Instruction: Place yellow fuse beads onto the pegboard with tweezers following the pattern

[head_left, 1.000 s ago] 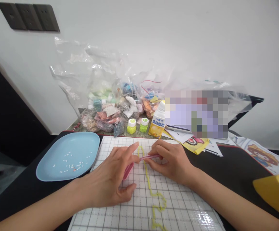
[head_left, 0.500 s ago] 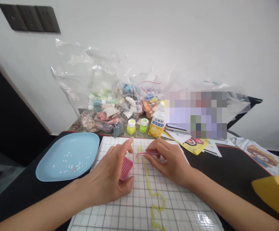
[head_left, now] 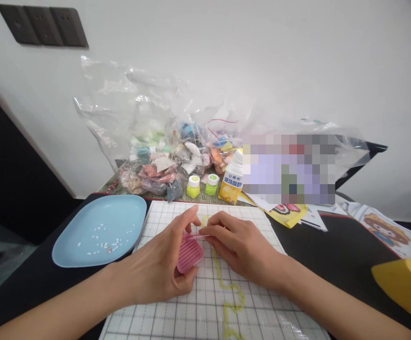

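Note:
My left hand (head_left: 163,257) grips a small pink ridged tray (head_left: 190,255) between thumb and fingers, tilted above the gridded white board (head_left: 149,316). Pink tweezers (head_left: 195,235) are pinched in my right hand (head_left: 243,238); their tips reach over the far edge of the pink tray. Whether a bead sits between the tips is too small to tell. On the board, a thin winding line of yellow-green beads (head_left: 241,297) runs from beyond my hands down toward the near edge, partly covered by my right hand.
A blue plate (head_left: 74,226) with scattered white beads lies at the left. Behind the board stand two small jars of yellow (head_left: 193,188) and green beads (head_left: 211,185), a yogurt bottle (head_left: 231,182) and bagged beads (head_left: 159,174). Papers (head_left: 286,212) and a yellow object (head_left: 404,288) are at the right.
My right hand has moved left, bringing the tweezers from above the bead line to the pink tray. The tray has shifted slightly right and shows more of its ridged face.

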Demonstrator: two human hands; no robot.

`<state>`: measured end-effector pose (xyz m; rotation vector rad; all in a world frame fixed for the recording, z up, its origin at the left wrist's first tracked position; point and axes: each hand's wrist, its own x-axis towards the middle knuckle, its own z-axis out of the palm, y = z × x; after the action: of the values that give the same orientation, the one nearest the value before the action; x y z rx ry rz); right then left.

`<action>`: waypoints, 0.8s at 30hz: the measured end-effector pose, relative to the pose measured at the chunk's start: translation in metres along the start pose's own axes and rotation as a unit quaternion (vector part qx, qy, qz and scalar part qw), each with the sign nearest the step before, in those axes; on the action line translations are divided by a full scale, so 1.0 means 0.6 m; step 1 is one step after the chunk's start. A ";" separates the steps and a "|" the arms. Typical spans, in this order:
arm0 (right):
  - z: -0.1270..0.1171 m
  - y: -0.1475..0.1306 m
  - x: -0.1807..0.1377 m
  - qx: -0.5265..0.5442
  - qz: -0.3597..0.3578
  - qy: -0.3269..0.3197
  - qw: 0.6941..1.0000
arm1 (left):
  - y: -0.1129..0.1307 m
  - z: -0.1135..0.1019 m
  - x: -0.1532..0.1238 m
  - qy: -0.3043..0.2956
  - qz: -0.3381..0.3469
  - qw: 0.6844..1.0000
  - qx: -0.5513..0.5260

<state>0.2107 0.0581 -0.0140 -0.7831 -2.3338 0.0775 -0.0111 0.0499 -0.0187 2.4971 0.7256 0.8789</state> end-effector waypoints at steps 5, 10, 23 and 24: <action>0.001 -0.002 0.000 -0.008 0.004 -0.003 1.000 | 0.001 -0.002 0.002 -0.009 -0.001 1.000 -0.001; 0.002 -0.003 0.000 -0.026 -0.006 0.001 1.000 | 0.000 -0.002 0.002 -0.012 -0.007 1.000 -0.009; 0.001 -0.006 0.001 -0.035 -0.009 0.013 0.999 | -0.001 0.001 -0.001 -0.007 0.001 1.000 0.006; -0.001 -0.007 0.002 -0.028 -0.006 0.014 0.999 | -0.001 0.001 0.000 -0.007 0.003 1.000 0.011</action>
<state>0.2086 0.0554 -0.0120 -0.7922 -2.3222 -0.0052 -0.0113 0.0502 -0.0194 2.5230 0.7267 0.8594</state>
